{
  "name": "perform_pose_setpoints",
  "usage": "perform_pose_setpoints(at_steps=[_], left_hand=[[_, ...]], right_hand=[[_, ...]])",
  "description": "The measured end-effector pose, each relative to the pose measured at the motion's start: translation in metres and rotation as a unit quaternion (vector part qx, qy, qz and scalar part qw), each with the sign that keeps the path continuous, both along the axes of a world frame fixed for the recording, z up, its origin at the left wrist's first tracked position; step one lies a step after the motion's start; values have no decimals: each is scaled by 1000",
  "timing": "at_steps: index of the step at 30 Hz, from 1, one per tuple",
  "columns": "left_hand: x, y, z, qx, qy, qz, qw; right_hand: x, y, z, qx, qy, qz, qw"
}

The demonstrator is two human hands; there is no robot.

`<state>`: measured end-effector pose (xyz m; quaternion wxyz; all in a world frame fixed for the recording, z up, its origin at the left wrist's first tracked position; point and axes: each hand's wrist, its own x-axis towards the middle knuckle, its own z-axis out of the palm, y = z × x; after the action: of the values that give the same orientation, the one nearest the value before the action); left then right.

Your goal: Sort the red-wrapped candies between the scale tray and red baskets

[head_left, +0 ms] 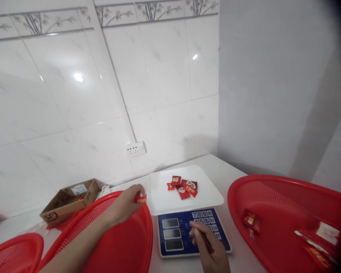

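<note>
- Bare margin on pan (pixel 161 191) around packets (pixel 183 185)
- Basket (pixel 150 235) rim just beside scale (pixel 164 253)
- Left hand (pixel 127 203) pinches red packet (pixel 141 198) near pan edge
- Right hand (pixel 211 246) curled over keypad (pixel 207 214), grip unclear

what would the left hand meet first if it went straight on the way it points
Likely the white weighing tray; if the left hand is higher than it looks, perhaps the red packets.
</note>
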<state>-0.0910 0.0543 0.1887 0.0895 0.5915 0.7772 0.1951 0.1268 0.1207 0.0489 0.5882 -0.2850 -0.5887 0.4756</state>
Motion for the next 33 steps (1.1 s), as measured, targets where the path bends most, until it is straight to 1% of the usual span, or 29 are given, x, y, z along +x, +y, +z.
perform_pose_setpoints(at_steps=[1, 2, 4, 6, 8, 10, 12, 14, 16, 19, 21, 24, 27, 30, 32, 33], left_hand=[[-7, -14, 6, -48, -10, 9, 999], [-13, -24, 10, -72, -17, 17, 997], [-20, -35, 11, -70, -22, 24, 997], [-19, -27, 3, -40, -26, 17, 999], [-12, -5, -11, -17, -25, -3, 1000], [0, 28, -26, -3, -9, -36, 999], [13, 62, -39, -8, 25, -70, 997], [25, 92, -50, -5, 37, -77, 996], [34, 112, -57, -3, 46, -70, 996], [38, 123, -61, 3, 55, -57, 997], [35, 119, -60, 11, 53, -52, 997], [21, 99, -53, 23, 38, -46, 998], [1, 70, -40, 33, 18, -25, 999], [-19, 34, -22, 49, -18, 15, 998], [-30, 9, -10, 40, -34, 38, 998], [-35, -2, -5, 23, -30, 48, 998]], right_hand=[[1, 0, 2, -5, 2, 0, 1000], [1, 0, 4, -6, 3, 2, 1000], [2, -1, 6, -5, 7, 8, 1000], [1, -2, 6, -4, 11, 18, 1000], [-1, -3, 4, -6, 11, 24, 1000], [-2, -3, 2, -8, 11, 26, 1000], [-3, -3, -1, -9, 9, 23, 1000], [-4, -2, -3, -8, 7, 17, 1000], [-5, 0, -5, -6, 6, 11, 1000], [-6, 2, -7, -3, 7, 5, 1000], [-5, 4, -6, -2, 7, 1, 1000], [-4, 4, -3, -6, 10, 0, 1000], [-2, 2, 1, -10, 13, 6, 1000], [1, 2, 2, -15, 4, 6, 1000], [3, 4, 1, -2, -14, 14, 1000], [5, 5, 0, 7, -24, 20, 999]])
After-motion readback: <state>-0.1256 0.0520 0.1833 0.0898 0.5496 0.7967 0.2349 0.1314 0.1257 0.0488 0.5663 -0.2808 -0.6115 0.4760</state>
